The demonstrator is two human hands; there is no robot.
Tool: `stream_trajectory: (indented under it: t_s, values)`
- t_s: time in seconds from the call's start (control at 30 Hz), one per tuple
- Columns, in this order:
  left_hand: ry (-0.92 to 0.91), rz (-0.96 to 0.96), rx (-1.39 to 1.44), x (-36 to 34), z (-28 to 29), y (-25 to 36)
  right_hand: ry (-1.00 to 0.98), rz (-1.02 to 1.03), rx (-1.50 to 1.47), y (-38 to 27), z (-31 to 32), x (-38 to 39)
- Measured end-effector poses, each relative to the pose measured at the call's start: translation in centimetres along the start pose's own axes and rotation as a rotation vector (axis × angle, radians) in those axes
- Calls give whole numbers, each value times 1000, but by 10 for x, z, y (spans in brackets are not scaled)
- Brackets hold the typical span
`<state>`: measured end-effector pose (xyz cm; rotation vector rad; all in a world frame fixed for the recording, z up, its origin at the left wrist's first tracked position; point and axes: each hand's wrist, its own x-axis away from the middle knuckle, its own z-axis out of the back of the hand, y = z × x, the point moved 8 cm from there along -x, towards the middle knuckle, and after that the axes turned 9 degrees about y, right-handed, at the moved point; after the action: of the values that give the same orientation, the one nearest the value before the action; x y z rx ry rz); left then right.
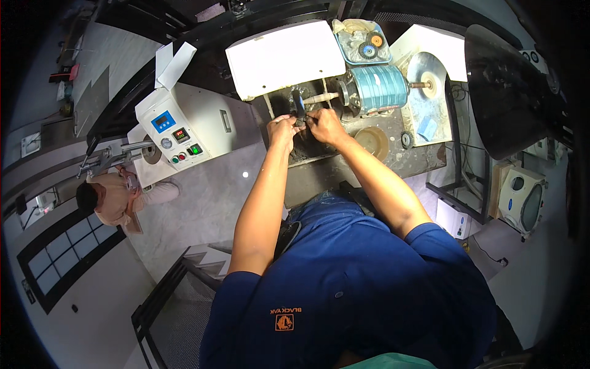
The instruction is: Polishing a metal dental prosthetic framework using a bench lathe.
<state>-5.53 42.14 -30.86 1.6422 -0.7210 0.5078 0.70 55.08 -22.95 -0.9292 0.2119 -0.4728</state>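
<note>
A blue polishing motor (376, 90) lies on the workbench, with a tapered spindle (321, 98) pointing left. At the tip of that spindle is a dark narrow wheel (299, 101), seen nearly edge-on. My left hand (283, 130) is closed just below and left of the wheel, fingertips pinched together. My right hand (326, 126) is closed on the other side, its fingertips meeting the left ones under the wheel. Whatever lies between the fingers is small and dark, and I cannot make out its kind.
A white hood (286, 58) stands behind the wheel. To the right are a blue tray (362, 58) with brush wheels, a round bowl (372, 142) and a second wheel (428, 85). A white control cabinet (175, 132) stands left. Another person (114, 197) sits far left.
</note>
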Motion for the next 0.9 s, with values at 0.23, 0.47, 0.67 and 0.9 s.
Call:
stream_trajectory:
  t_s: [0.23,0.47,0.67,0.9]
  values:
    - [-20,2,20,6,-2,6,16,-24,-7,-3,2,5]
    - [-69,-21,47,9,0,7,-2,-2,11,-3,2,6]
    - [-57,-25,-57,7,-5,14,-4,-79,8,-1,1,5]
    - [-44,31,-167,5,-7,17,-13,-211,-29,13,0,4]
